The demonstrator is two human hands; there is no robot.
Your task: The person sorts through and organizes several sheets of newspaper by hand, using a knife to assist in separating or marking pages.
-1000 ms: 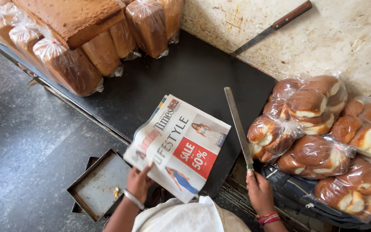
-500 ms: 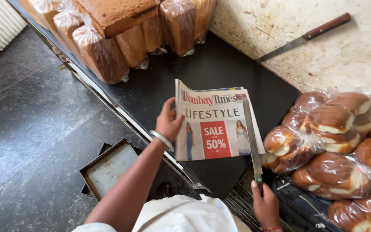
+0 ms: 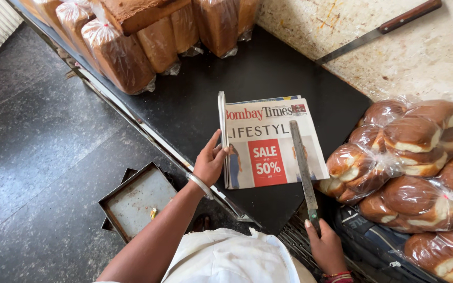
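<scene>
A folded newspaper is lying flat on the dark, smooth bench, its printed front page facing up and its folded spine toward the person's left. The left hand is pressing on that spine edge, fingers spread and unclenched, seemingly steadying the thin paper so it cannot slide. The right hand is gripping the handle of a long, narrow, flat-bladed knife, fingers clenched around it, and the blade is lying lengthwise across the right part of the page, probably to line up along it. Just to the right, clear plastic bags of glossy brown buns are crowding the bench edge. At the far side, tall brown loaves in thin plastic wrap are standing in a row. A second knife with a wooden handle is resting on the pale speckled stone surface beyond. Below the bench, a shallow rectangular metal tray is sitting on the grey floor.
</scene>
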